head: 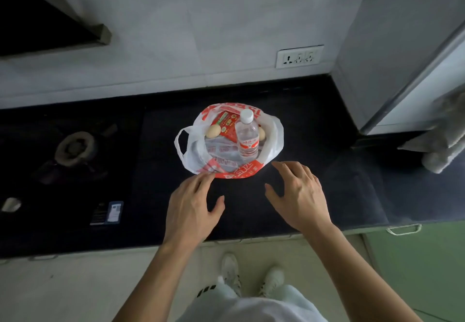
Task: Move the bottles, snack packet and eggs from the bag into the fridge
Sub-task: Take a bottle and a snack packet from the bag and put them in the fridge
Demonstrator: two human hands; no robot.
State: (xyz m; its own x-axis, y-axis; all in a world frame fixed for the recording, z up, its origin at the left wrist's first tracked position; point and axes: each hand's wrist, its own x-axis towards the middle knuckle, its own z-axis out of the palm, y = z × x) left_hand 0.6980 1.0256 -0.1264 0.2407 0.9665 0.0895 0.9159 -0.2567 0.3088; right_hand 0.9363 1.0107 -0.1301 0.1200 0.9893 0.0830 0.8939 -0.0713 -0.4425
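- Your left hand (192, 204) hangs over the dark tabletop (302, 125) with its fingers (205, 179) loosely spread and empty; the tips reach the near red rim of the bag (273, 133), touching it or just short of it, probably to steady the bag or pull its mouth wider.
- Your right hand (299, 195) hovers just beside the bag's near right edge, fingers spread and curled, holding nothing. It looks poised to go in for the first item.
- The bag sits open on the tabletop, its walls slumped outward and one handle loop flopped to the left, so the contents show from above.
- Inside it, one clear water bottle (247, 136) with a white cap stands upright at the right.
- A second bottle (221, 149) seems to lie flat along the bottom, though it blurs with the plastic.
- The red snack packet (226, 125) leans against the far side, behind the standing bottle.
- One egg (214, 130) rests to the left of the packet; another egg (261, 134) peeks out to the right of the upright bottle.
- Nothing has left the bag yet, by the look of it.
- The fridge (412, 75) stands at the right, at the end of the tabletop.
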